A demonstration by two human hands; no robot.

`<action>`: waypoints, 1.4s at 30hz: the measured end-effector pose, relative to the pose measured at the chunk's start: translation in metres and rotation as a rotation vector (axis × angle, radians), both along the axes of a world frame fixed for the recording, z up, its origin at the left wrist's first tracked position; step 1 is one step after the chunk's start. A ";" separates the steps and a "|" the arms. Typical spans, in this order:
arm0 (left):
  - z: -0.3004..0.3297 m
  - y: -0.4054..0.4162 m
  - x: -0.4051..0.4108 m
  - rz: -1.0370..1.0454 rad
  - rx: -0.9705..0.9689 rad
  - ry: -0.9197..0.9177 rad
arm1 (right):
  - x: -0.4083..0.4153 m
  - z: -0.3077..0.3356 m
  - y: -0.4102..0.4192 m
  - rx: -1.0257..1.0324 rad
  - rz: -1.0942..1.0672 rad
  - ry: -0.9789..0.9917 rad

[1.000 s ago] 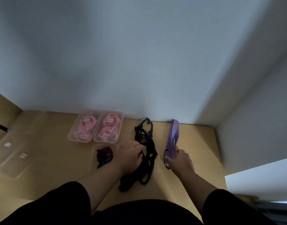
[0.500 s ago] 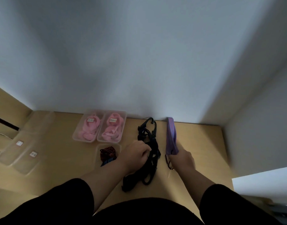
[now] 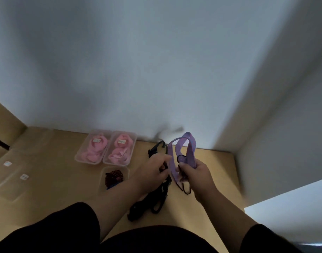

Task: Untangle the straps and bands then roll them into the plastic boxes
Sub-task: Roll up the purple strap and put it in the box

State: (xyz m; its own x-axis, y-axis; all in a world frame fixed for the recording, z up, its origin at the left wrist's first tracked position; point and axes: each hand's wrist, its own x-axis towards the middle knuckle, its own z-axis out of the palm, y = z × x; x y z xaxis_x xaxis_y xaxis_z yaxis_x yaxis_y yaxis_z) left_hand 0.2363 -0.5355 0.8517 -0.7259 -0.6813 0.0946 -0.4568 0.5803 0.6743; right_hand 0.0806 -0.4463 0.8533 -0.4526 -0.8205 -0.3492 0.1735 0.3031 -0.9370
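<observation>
My right hand [image 3: 196, 175] grips a purple strap [image 3: 189, 148] and holds it up off the wooden table [image 3: 47, 189]; the strap loops upward and a thin black cord hangs below my fingers. My left hand [image 3: 152, 173] curls its fingers around a tangle of black straps [image 3: 156, 198] that trails across the table toward me. Two clear plastic boxes [image 3: 90, 148] [image 3: 120, 149] at the back hold rolled pink bands. A third clear box [image 3: 114, 178] nearer me holds a dark red band and something blue.
Clear plastic lids with white labels [image 3: 14, 172] lie on the left of the table. A white wall [image 3: 138, 70] rises right behind the boxes and a wall corner closes the right side. My dark sleeves fill the lower frame.
My right hand has lifted the purple strap off the table, so it now stands up in loops. My left hand stays on the black straps.
</observation>
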 end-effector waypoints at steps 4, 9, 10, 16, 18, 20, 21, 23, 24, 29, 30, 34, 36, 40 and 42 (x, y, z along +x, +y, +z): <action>0.034 -0.003 0.005 0.020 -0.069 0.151 | 0.010 0.041 -0.006 -0.133 0.037 0.011; 0.065 0.002 0.025 -0.011 -0.339 0.132 | 0.029 0.085 -0.005 -0.216 0.097 0.071; 0.068 0.003 0.029 0.004 -0.366 0.118 | 0.032 0.092 -0.004 -0.200 0.117 0.116; 0.077 0.011 0.051 0.075 -0.511 0.160 | 0.058 0.104 0.001 -0.212 0.188 0.100; 0.086 0.013 0.053 0.073 -0.480 0.209 | 0.066 0.103 0.003 -0.246 0.159 0.061; 0.094 0.020 0.054 0.132 -0.284 0.296 | 0.071 0.103 0.006 -0.270 0.100 0.004; 0.096 0.021 0.055 0.190 -0.152 0.356 | 0.072 0.103 0.007 -0.277 0.047 -0.014; 0.097 0.024 0.057 0.268 0.083 0.477 | 0.071 0.099 0.010 -0.291 -0.042 0.031; 0.098 0.026 0.058 0.272 0.162 0.519 | 0.072 0.097 0.012 -0.301 -0.067 0.062; 0.117 0.041 0.066 0.152 0.384 0.634 | 0.080 0.092 0.025 -0.426 -0.106 0.027; 0.121 0.045 0.068 0.133 0.397 0.639 | 0.084 0.091 0.029 -0.459 -0.090 0.038; 0.134 0.062 0.078 0.115 0.408 0.659 | 0.097 0.093 0.049 -0.575 0.123 0.044; 0.141 0.071 0.086 0.111 0.438 0.684 | 0.107 0.100 0.063 -0.578 0.267 0.078; 0.151 0.091 0.106 0.153 0.501 0.754 | 0.135 0.105 0.094 -0.496 0.298 0.230; 0.151 0.103 0.116 0.184 0.576 0.771 | 0.151 0.106 0.113 -0.504 0.248 0.331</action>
